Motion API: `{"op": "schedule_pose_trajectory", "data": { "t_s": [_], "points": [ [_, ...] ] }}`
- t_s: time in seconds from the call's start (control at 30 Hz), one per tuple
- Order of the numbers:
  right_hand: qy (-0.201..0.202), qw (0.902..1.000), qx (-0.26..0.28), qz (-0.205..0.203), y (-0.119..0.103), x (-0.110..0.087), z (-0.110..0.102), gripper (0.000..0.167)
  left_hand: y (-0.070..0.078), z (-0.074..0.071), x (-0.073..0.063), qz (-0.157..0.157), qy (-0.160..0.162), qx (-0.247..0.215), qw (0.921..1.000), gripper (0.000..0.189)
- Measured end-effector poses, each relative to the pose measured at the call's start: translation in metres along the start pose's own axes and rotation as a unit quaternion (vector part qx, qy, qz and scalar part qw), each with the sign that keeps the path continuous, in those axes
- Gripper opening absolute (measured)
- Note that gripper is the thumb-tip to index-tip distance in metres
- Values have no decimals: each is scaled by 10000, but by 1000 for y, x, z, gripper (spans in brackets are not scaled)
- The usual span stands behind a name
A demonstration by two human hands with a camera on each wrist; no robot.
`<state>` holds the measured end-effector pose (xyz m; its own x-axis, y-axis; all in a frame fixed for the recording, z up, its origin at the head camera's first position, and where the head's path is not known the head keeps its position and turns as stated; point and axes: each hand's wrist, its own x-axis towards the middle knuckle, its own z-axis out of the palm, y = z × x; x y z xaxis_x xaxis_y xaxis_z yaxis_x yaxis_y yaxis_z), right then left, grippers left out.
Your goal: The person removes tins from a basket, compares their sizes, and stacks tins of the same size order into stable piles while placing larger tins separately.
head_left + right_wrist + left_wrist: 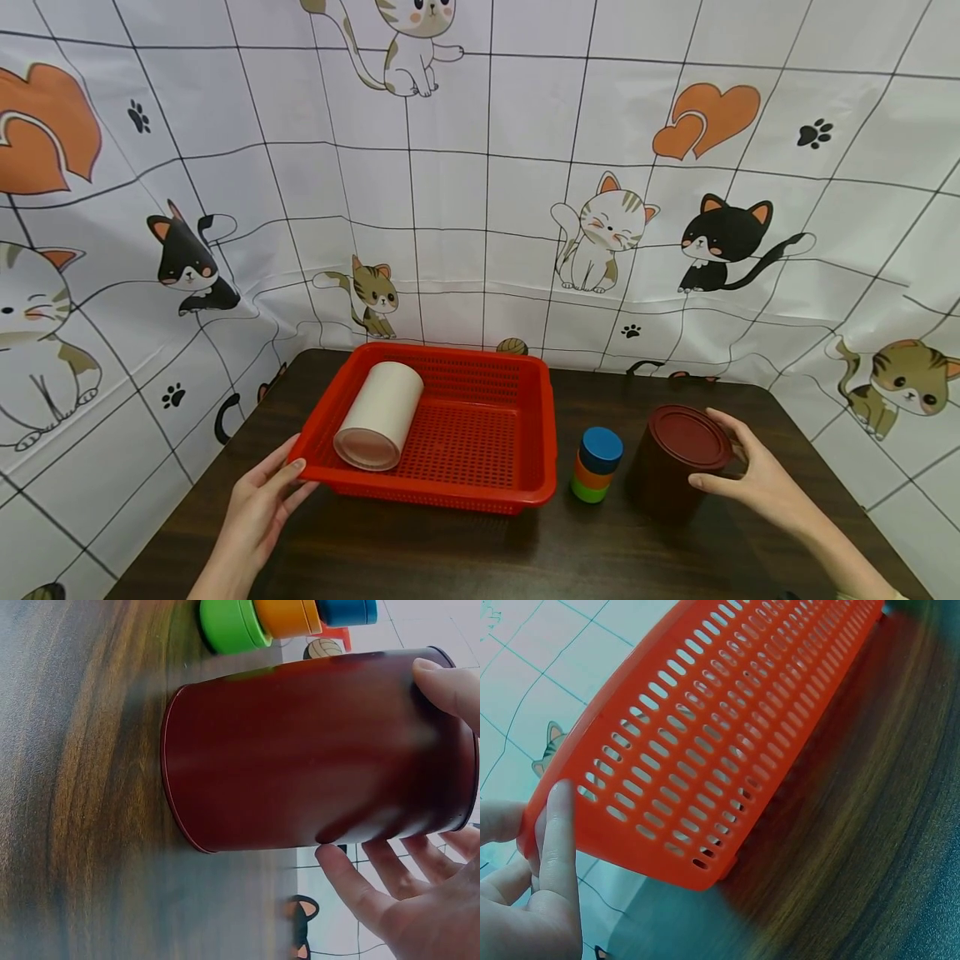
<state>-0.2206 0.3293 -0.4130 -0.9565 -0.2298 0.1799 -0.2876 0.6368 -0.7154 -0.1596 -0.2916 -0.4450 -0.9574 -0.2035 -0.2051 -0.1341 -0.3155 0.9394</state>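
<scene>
Left hand [258, 504] pinches near-left corner of basket [420, 493] – thumb and fingers clamped on rim. White cylinder [381, 412] lies on its side in basket, toward left. Right hand [757, 467] grips canister [663, 475] near top – thumb one side, fingers other, clamped round it. Canister upright on table [420, 558], right of basket. Blue-orange-green stack [597, 462] stands between them.

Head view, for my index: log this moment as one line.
left grip: pinches red basket corner | right grip: around maroon canister | white cylinder: in basket | tricolour stack: between basket and canister
</scene>
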Motion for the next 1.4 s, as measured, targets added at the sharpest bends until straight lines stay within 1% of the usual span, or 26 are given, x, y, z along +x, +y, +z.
{"op": "schedule_pose_trajectory", "data": {
  "t_s": [0.2,0.37,0.47,0.73,0.9,1.13,1.4],
  "points": [
    [-10,10000,9,33,-2,-3,-2,93,1,0,0,-24,5,-5,10000,67],
    [46,10000,-40,-35,0,-5,-4,91,1,-1,-1,-51,19,51,10000,70],
    [85,9998,-6,-190,3,-7,-6,89,1,-1,-1,-70,30,52,10000,70],
    [220,9966,85,-792,14,-10,-18,79,1,-1,-1,-48,33,42,10000,70],
    [321,9940,155,-1031,16,-10,-26,76,2,0,-1,-31,24,34,10000,70],
    [419,9917,187,-1201,12,-3,-39,70,1,0,-1,-19,33,-21,10000,65],
    [480,9897,-91,-1344,-2,8,-50,67,1,1,0,-1,21,-35,10000,63]
  ]
}}
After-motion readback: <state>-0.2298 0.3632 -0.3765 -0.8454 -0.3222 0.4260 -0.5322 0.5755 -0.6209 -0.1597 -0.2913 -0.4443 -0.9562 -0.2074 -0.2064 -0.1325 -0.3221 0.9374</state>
